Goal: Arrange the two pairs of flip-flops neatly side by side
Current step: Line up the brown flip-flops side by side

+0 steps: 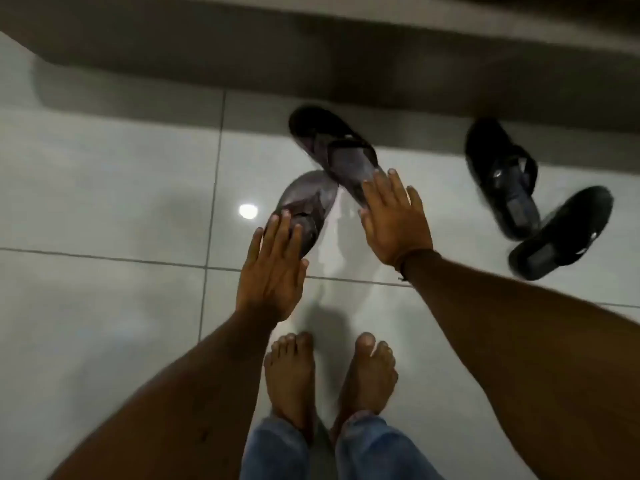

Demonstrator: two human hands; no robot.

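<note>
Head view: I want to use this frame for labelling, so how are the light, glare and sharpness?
Head view: dim overall; a round glare spot shines on the glossy floor; the grey flip-flops and both hands, left and right, are soft with motion blur; the black flip-flops lose strap detail in the dark; a shadow band darkens the step; wide-angle bending shows at the edges.

Both forearms are bare, with no sleeves in view. The right hand (pixel 396 223) has a thin dark cord bracelet (pixel 401 268) around its wrist; the left hand (pixel 272 271) wears nothing. Faded blue jeans (pixel 367 448) reach the ankles above two bare feet (pixel 291 372).
</note>
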